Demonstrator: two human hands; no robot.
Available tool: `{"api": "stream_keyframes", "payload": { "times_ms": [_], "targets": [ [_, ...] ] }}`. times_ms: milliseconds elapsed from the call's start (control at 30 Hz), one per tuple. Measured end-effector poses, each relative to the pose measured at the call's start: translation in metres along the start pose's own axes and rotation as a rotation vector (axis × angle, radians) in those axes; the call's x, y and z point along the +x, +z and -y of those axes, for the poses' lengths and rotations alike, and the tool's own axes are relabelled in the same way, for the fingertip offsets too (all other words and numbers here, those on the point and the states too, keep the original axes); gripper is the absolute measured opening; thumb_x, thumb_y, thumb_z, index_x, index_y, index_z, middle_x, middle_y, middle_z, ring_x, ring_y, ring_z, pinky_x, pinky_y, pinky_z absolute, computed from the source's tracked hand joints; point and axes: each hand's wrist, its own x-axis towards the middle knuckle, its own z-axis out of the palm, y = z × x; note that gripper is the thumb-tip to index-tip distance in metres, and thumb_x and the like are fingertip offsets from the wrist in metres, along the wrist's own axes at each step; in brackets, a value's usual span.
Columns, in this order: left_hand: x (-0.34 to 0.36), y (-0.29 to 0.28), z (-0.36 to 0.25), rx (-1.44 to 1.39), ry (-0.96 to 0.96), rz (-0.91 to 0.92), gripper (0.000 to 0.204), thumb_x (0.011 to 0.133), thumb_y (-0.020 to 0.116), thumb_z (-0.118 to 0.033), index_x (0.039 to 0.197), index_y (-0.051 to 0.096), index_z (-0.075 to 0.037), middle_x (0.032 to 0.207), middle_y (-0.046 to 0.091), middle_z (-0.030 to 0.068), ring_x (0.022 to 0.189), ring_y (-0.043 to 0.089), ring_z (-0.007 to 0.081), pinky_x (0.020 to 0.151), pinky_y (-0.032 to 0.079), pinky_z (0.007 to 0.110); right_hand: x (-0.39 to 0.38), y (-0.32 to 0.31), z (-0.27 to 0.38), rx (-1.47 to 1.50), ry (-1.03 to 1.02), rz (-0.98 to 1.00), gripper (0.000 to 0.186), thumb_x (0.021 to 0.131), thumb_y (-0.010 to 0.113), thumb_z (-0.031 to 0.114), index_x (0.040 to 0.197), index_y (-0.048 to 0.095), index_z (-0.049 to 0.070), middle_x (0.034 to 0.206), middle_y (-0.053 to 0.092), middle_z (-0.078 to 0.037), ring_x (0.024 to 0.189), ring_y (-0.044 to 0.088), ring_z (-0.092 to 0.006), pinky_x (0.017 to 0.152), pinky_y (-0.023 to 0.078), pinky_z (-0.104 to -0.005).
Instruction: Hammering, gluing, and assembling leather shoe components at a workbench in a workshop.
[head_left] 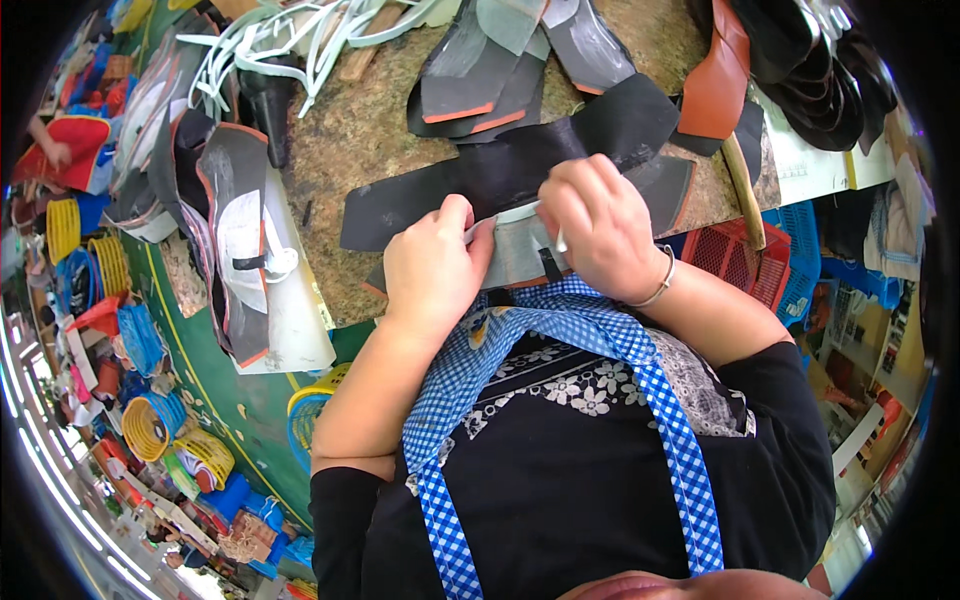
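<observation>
My left hand (433,268) is closed in a pinch on a pale narrow strip (510,217) along the top edge of a grey piece (515,258) with a small black tab, at the front of the mottled work board (330,130). My right hand (602,228), with a bracelet at the wrist, is closed on the strip's other end, part of which sticks down below my fingers. A long black leather-like piece (405,205) lies just beyond both hands, over a dark grey piece with an orange edge (660,195).
Stacked shoe-upper pieces (235,200) are at left. Pale strips (260,70), grey pieces (460,80), an orange piece (715,90) and black pieces (825,95) lie at the back. A wooden handle (742,185) rests near the right edge. Baskets (735,260) sit below the board; others line the left aisle.
</observation>
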Motion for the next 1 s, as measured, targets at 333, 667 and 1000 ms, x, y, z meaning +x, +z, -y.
{"api": "stream_keyframes", "payload": {
  "times_ms": [333, 667, 1000],
  "targets": [
    [-0.028, -0.016, 0.048, -0.622, -0.306, 0.016, 0.011, 0.088, 0.070, -0.009, 0.097, 0.069, -0.002, 0.074, 0.068, 0.0005, 0.064, 0.061, 0.0053, 0.052, 0.047, 0.021, 0.005, 0.006, 0.004, 0.000, -0.314, 0.129, 0.035, 0.072, 0.061, 0.014, 0.102, 0.067, -0.003, 0.102, 0.060, -0.007, 0.091, 0.055, -0.0203, 0.081, 0.044, -0.0314],
    [-0.003, -0.033, 0.034, 0.048, -0.151, -0.076, 0.026, 0.073, 0.082, -0.015, 0.077, 0.058, -0.004, 0.069, 0.062, 0.0075, 0.061, 0.061, 0.0178, 0.057, 0.050, 0.033, -0.006, -0.001, -0.003, -0.045, -0.035, 0.014, 0.040, 0.070, 0.068, 0.015, 0.108, 0.065, 0.003, 0.102, 0.058, -0.010, 0.089, 0.056, -0.0251, 0.073, 0.048, -0.0346],
    [-0.007, 0.016, -0.014, 0.185, 0.793, 0.044, 0.039, 0.071, 0.066, -0.014, 0.105, 0.061, 0.005, 0.121, 0.059, 0.0229, 0.114, 0.058, 0.0330, 0.095, 0.047, 0.040, -0.027, -0.023, -0.039, 0.734, 0.773, 0.044, 0.012, 0.079, 0.074, 0.004, 0.088, 0.066, 0.001, 0.078, 0.067, -0.003, 0.070, 0.063, -0.0071, 0.061, 0.049, -0.0225]
  ]
}}
